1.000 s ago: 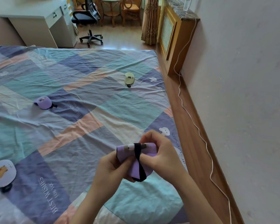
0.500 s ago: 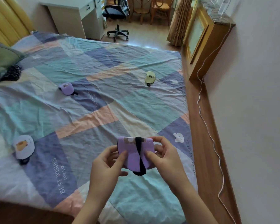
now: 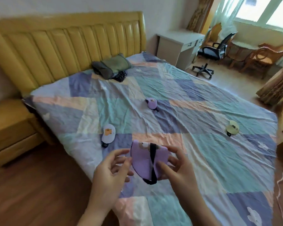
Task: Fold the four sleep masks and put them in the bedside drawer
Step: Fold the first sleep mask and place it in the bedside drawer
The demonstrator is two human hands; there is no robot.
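Note:
A folded purple sleep mask [image 3: 141, 160] with a black strap wrapped around it is held above the bed's near edge. My right hand [image 3: 178, 170] grips its right side. My left hand [image 3: 112, 168] is just left of it, fingers spread, fingertips barely at its edge. Three other folded masks lie on the quilt: a white one [image 3: 108, 133] close by, a purple one [image 3: 151, 103] at mid-bed, and a yellow-green one [image 3: 232, 128] to the right. The yellow bedside cabinet [image 3: 10, 128], its drawers shut, stands at the left.
The patchwork quilt [image 3: 194, 111] covers the bed, with a yellow headboard [image 3: 69, 44] behind. Folded dark clothes [image 3: 111, 67] lie near the headboard. A white desk [image 3: 178, 44], office chair [image 3: 214, 49] and wooden chairs [image 3: 265, 57] stand at the far right. Wooden floor [image 3: 39, 185] lies at the left.
The view has swung left, bringing the headboard and bedside cabinet into sight. My left hand has loosened from the purple mask and spread its fingers; my right hand keeps hold.

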